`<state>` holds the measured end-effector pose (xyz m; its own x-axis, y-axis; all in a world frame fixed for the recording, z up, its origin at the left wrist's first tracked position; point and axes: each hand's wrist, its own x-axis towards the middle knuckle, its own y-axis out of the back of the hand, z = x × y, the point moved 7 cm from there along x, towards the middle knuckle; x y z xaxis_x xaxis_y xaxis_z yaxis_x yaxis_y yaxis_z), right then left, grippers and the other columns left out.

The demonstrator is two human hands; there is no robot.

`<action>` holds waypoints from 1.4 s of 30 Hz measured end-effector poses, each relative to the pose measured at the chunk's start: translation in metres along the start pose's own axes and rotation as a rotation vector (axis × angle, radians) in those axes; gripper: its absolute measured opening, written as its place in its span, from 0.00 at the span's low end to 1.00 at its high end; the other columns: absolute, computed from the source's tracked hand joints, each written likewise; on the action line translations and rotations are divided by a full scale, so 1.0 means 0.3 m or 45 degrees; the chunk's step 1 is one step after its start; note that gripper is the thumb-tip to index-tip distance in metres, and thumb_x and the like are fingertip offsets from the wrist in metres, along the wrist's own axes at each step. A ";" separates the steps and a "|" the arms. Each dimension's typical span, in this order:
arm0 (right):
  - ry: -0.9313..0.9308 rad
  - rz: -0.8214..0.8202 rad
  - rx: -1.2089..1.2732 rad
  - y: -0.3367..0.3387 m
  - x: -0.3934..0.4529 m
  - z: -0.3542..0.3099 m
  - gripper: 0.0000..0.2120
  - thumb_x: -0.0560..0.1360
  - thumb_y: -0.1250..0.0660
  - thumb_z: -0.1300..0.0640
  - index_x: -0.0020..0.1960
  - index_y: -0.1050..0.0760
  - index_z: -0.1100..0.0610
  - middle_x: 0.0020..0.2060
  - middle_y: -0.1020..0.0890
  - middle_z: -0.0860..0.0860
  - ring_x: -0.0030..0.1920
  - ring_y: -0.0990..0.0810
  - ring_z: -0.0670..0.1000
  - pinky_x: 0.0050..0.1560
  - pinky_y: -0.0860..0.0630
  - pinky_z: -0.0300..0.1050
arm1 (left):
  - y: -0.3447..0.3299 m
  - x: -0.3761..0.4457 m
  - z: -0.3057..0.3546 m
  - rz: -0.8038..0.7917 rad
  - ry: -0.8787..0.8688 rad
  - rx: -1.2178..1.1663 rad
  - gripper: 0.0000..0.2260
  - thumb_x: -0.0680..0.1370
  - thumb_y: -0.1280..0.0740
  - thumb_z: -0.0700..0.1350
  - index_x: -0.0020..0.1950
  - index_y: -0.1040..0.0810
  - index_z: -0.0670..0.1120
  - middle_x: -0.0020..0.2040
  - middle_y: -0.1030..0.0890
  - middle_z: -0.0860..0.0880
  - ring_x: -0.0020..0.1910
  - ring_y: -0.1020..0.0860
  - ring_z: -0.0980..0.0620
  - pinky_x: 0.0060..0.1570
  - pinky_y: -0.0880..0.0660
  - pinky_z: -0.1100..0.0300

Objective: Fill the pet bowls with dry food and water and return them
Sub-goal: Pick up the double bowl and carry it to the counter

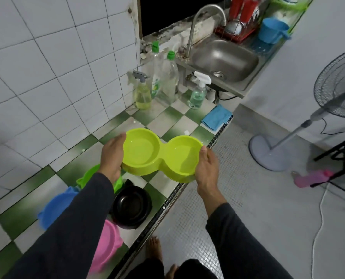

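Note:
A lime-green double pet bowl is held level above the checkered counter, and both cups seem to hold clear water. My left hand grips its left end and my right hand grips its right end. Below my left arm, other pet bowls rest on the counter: a black one, a blue one, a pink one and a green one, each partly hidden by my sleeve.
A steel sink with a tall tap lies ahead. Spray and soap bottles stand beside it, with a blue cloth at the counter edge. A standing fan and a pink bottle are on the floor to the right.

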<state>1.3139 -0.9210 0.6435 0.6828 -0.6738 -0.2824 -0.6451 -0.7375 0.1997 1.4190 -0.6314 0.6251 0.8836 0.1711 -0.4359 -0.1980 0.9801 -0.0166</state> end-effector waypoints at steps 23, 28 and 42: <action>-0.302 -0.012 -0.055 -0.166 0.193 0.274 0.16 0.85 0.44 0.49 0.70 0.27 0.51 0.64 0.24 0.51 0.62 0.26 0.53 0.61 0.28 0.50 | -0.122 0.430 -0.149 -0.089 0.147 0.259 0.07 0.85 0.38 0.49 0.59 0.23 0.51 0.64 0.21 0.41 0.65 0.24 0.37 0.67 0.27 0.35; -0.314 -0.075 -0.150 -0.173 0.224 0.310 0.15 0.84 0.43 0.51 0.67 0.26 0.52 0.62 0.24 0.55 0.62 0.25 0.57 0.65 0.25 0.59 | -0.153 0.474 -0.175 -0.097 0.146 0.286 0.09 0.85 0.39 0.45 0.54 0.20 0.52 0.65 0.20 0.41 0.65 0.23 0.37 0.68 0.27 0.36; -0.417 -0.081 -0.218 -0.143 0.258 0.373 0.17 0.83 0.39 0.54 0.70 0.24 0.52 0.62 0.22 0.54 0.62 0.24 0.53 0.69 0.27 0.54 | -0.203 0.573 -0.224 -0.092 0.044 0.518 0.09 0.85 0.37 0.42 0.62 0.21 0.49 0.62 0.18 0.44 0.61 0.20 0.43 0.65 0.23 0.40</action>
<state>1.3562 -0.9364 0.5081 0.5559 -0.5967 -0.5787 -0.5195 -0.7929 0.3184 1.5545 -0.6685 0.4908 0.8730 0.1040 -0.4765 0.0536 0.9507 0.3056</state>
